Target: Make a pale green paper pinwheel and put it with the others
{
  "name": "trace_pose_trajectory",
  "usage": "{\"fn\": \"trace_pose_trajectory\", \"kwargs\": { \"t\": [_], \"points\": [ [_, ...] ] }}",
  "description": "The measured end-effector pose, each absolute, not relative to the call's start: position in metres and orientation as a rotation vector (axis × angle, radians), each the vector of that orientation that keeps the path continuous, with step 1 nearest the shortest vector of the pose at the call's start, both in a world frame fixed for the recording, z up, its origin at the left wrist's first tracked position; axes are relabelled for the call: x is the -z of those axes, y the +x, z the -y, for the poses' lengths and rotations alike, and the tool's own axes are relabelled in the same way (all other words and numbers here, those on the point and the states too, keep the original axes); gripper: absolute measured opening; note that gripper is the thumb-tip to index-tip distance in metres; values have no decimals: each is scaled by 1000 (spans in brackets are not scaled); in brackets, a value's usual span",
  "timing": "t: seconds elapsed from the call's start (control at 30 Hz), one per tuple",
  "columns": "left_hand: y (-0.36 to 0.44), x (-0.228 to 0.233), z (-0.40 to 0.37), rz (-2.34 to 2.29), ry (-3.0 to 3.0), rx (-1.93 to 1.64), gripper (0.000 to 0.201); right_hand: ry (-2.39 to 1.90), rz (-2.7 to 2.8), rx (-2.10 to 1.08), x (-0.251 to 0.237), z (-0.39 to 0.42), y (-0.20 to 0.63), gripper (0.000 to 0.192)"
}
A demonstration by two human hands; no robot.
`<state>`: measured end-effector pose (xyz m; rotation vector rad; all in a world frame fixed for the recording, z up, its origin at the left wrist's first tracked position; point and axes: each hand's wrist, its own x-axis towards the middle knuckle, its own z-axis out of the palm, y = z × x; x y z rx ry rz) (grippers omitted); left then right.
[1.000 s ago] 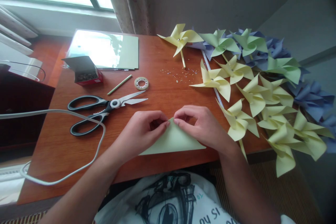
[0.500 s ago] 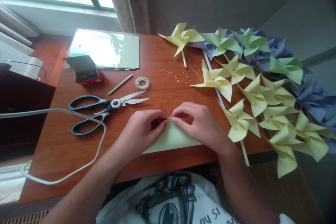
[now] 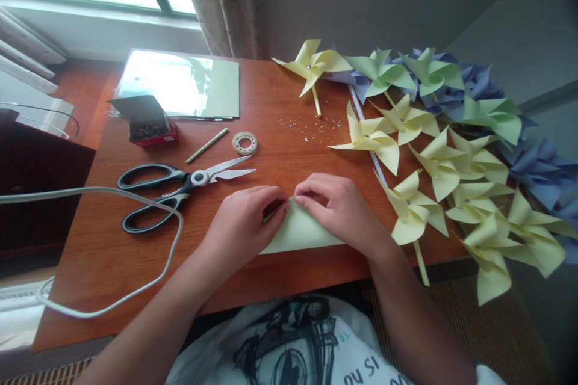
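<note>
Folded pale-yellow paper (image 3: 300, 233) lying flat on the wooden table (image 3: 271, 150) at its near edge, triangular, with the peak pointing away from the person. Left hand (image 3: 241, 222) resting on the paper's left slope, fingers curled narrow and pinching the peak from the left. Right hand (image 3: 336, 204) lying over the paper's right slope, fingers likewise drawn close together and pinching the same peak from the right. Fingertips of both hands almost touching each other just above the peak.

Left of the paper, well apart: black-handled scissors (image 3: 180, 189), blades open and pointing toward the paper. Beyond the scissors, seen from the paper: a thin green stick (image 3: 206, 145) and a small roll of clear tape (image 3: 244, 142). Farther out on that side, a small red box (image 3: 151, 123) with its flap up, holding small metal bits too tiny to name. Behind the box, a stack of green sheets (image 3: 185, 84) catching glare from the window. White cable (image 3: 90, 240) looping across the table left of the paper and crossing over the scissor handles. Straight beyond the paper, a scatter of small shiny bits (image 3: 311, 126). Right of the paper, a crowded spread of finished paper pinwheels (image 3: 433, 156), yellow nearest, green and blue farther off.
</note>
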<state>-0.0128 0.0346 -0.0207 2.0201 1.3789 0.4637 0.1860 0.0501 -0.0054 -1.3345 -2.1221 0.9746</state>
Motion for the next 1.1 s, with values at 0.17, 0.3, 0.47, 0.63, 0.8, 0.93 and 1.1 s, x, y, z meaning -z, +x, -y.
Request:
{"fn": "trace_pose_trajectory", "kwargs": {
  "t": [0.17,0.3,0.47,0.63,0.8,0.93,1.1],
  "points": [
    [-9,21,-32,-1527,2329,-565,23,-1386,2125,-908,12,-60,185,12],
    [4,12,-15,-1483,2631,-645,28,-1437,2111,-856,19,-69,183,13],
    [22,10,18,-1354,2745,-561,38,-1472,2099,-775,27,-79,183,13],
    [29,20,29,-1380,2762,-430,47,-1481,2101,-742,31,-82,182,13],
    [31,29,30,-1403,2733,-331,50,-1499,2118,-692,35,-83,181,12],
    [31,31,32,-1411,2715,-251,53,-1516,2139,-637,38,-84,179,12],
    [30,35,34,-1411,2688,-228,58,-1533,2150,-613,39,-84,178,11]
  ]
}}
